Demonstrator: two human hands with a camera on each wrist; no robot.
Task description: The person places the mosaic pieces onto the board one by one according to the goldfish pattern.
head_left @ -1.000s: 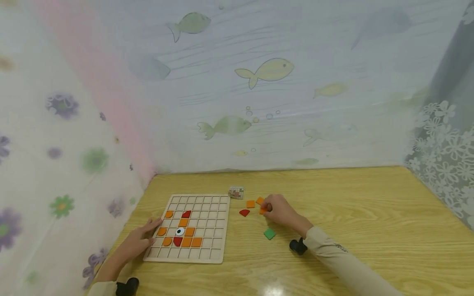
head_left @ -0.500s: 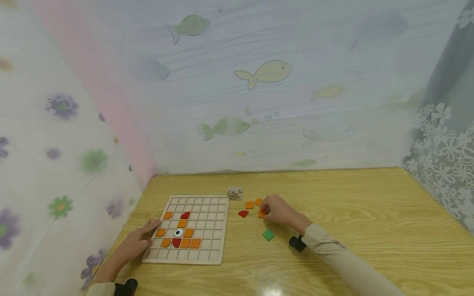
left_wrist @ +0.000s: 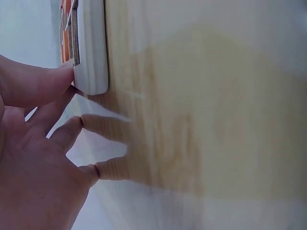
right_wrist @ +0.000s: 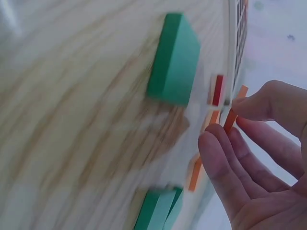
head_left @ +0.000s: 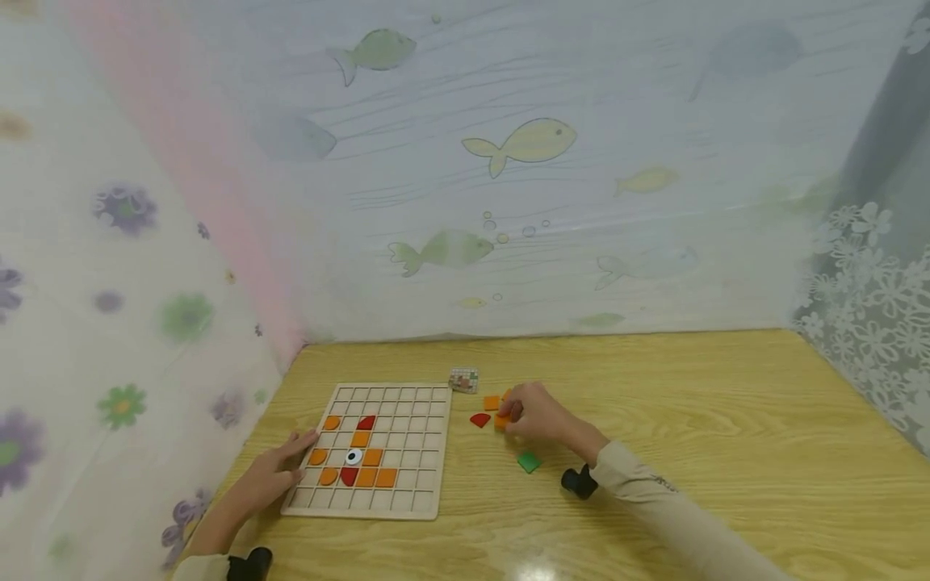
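A pale gridded board [head_left: 417, 504] lies at the left of the table, bearing orange circles, orange squares, red quarter-round pieces and an eye piece [head_left: 353, 456]. Against its left edge rests my left hand [head_left: 267, 476]; in the left wrist view the thumb [left_wrist: 53, 84] touches the rim and the other fingers are extended. Right of the board, my right hand [head_left: 541, 415] pinches an orange tile [right_wrist: 231, 120] between thumb and fingers, just above the table. Near it lie an orange square [head_left: 492, 402], a red piece [head_left: 480, 420] and a green tile [head_left: 529, 461]. The hand partly hides another orange piece.
A small pattern card [head_left: 463, 380] lies by the board's far right corner. In the right wrist view, further green pieces [right_wrist: 156, 208] sit on the table [head_left: 690, 403]. Printed fabric stands behind the table and along the left side.
My right hand has shifted slightly left, bringing the pinched orange tile nearer the red piece. My left hand stays at the board's edge.
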